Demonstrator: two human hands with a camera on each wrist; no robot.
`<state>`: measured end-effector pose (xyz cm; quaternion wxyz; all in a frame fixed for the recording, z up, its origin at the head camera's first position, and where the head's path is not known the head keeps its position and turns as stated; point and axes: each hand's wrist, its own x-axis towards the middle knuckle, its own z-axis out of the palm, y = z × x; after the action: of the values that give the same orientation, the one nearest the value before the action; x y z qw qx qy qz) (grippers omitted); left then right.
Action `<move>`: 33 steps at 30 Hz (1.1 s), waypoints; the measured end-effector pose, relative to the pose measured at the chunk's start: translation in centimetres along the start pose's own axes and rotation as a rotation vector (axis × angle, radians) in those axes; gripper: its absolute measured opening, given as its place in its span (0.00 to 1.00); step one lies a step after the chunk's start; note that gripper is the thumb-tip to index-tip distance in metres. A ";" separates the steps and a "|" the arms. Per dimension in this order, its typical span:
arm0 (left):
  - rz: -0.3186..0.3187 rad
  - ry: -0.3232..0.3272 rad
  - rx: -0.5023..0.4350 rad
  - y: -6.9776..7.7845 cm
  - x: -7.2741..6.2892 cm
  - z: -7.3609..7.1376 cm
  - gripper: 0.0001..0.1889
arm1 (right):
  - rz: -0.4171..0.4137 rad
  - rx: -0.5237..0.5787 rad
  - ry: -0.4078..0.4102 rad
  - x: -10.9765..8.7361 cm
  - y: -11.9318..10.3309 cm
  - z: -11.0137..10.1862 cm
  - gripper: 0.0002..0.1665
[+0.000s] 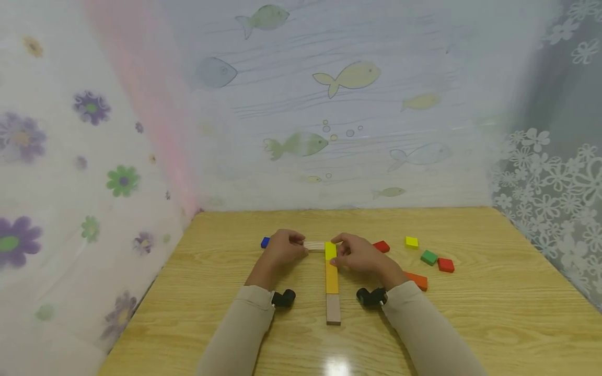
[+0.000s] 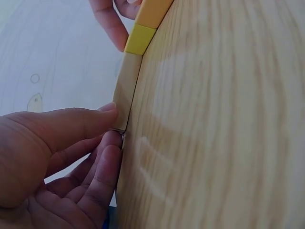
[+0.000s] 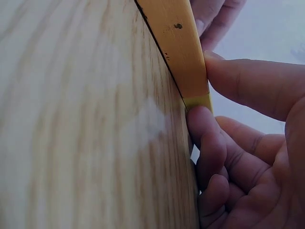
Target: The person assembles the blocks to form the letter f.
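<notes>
My left hand [image 1: 286, 248] pinches the left end of a plain pale wooden block [image 1: 314, 245], thumb on one face and fingertips at its end. That block lies crosswise, its right end against a yellow block [image 1: 331, 250]. My right hand [image 1: 359, 254] holds the yellow block from the right, fingertips at its far edge and thumb near its join with an orange-yellow block [image 1: 332, 277]. Nearest me in the same column lies a brownish block [image 1: 333, 309]. In the right wrist view, fingers partly hide the yellow block [image 3: 198, 101].
Left of my left hand a blue block [image 1: 265, 242] shows partly. On the right lie a red block [image 1: 381, 246], a yellow square block [image 1: 412, 242], a green one [image 1: 429, 257], another red one [image 1: 446, 265], and an orange block [image 1: 417, 281] by my right wrist.
</notes>
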<state>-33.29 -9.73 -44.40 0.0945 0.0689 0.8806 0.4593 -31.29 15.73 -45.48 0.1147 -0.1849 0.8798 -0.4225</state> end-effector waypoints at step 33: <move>0.016 0.019 0.045 -0.3 0.2 0.1 0.15 | 0.002 -0.009 -0.002 -0.3 -0.3 -0.1 0.37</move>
<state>-33.47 -9.77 -44.71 0.0810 0.0740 0.8909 0.4408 -30.97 15.71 -45.17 0.1153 -0.1850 0.8817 -0.4184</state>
